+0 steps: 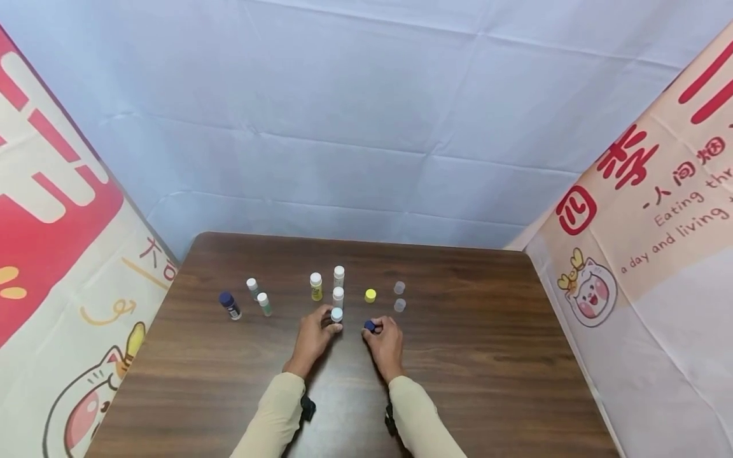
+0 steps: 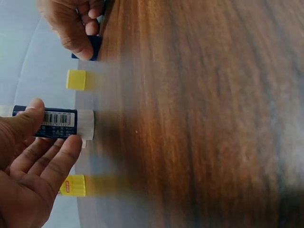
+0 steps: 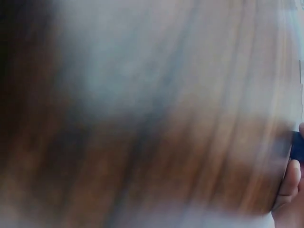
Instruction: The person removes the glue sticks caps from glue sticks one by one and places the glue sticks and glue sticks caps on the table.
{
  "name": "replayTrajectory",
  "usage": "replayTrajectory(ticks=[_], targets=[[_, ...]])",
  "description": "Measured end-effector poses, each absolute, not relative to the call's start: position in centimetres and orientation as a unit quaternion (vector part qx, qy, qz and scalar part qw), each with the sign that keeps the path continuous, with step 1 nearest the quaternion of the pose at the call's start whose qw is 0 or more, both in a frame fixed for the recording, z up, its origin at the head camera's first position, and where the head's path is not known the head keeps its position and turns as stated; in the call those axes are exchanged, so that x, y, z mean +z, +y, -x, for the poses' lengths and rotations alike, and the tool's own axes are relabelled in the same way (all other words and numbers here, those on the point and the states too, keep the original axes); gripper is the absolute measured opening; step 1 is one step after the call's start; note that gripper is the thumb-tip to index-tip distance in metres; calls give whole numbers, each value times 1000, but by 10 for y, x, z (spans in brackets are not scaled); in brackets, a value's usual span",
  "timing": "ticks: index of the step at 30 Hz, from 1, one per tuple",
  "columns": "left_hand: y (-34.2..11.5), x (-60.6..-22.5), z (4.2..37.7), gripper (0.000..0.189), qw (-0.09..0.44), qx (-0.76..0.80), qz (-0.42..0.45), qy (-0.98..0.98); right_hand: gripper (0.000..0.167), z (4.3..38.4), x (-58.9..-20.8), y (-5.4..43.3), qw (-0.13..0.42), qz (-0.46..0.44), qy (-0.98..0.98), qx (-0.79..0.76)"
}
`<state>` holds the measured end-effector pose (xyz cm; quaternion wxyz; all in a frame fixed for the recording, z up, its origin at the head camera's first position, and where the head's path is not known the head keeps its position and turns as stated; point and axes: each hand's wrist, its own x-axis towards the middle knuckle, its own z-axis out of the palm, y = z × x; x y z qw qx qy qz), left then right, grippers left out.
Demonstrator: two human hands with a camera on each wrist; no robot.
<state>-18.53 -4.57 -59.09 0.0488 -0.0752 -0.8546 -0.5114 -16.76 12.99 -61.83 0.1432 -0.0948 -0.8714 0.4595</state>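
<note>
My left hand point(image 1: 312, 340) holds an uncapped glue stick point(image 2: 59, 122) with a navy, barcoded label, upright near the middle of the table. Its thumb lies on one side and fingers on the other. The right hand point(image 1: 387, 343) pinches a navy cap point(image 1: 369, 326) at the tabletop, a short way right of that stick. In the right wrist view only a few fingertips point(image 3: 290, 178) and part of the cap show at the edge. A yellow cap point(image 1: 370, 295) stands just beyond the right hand.
Behind the left hand stand a yellow glue stick point(image 1: 317, 287) and two white-topped sticks point(image 1: 339, 277). To the left are a navy-capped glue stick point(image 1: 230, 305) and two slim white-topped sticks point(image 1: 264, 304). Two translucent caps point(image 1: 399, 305) sit right of the yellow cap.
</note>
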Motion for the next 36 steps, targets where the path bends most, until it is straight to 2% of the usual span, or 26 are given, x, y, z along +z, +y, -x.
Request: replayTrajectory(ticks=[10, 15, 19, 26, 30, 36], targets=[[-46, -581, 184, 30, 45, -476, 73, -875, 23, 171, -623, 130, 147, 90, -868, 466], [-49, -579, 179, 45, 43, -469, 61, -880, 23, 171, -623, 130, 142, 86, -870, 463], [-56, -574, 171, 54, 20, -480, 36, -876, 23, 170, -622, 130, 147, 81, -870, 464], [-72, -566, 160, 44, -1, -477, 9, -879, 23, 168, -620, 132, 156, 82, -868, 465], [-84, -561, 159, 31, 25, -461, -43, -886, 24, 166, -619, 132, 153, 83, -869, 463], [-99, -558, 160, 10, 128, -440, -182, -870, 23, 168, -617, 134, 149, 83, -870, 463]])
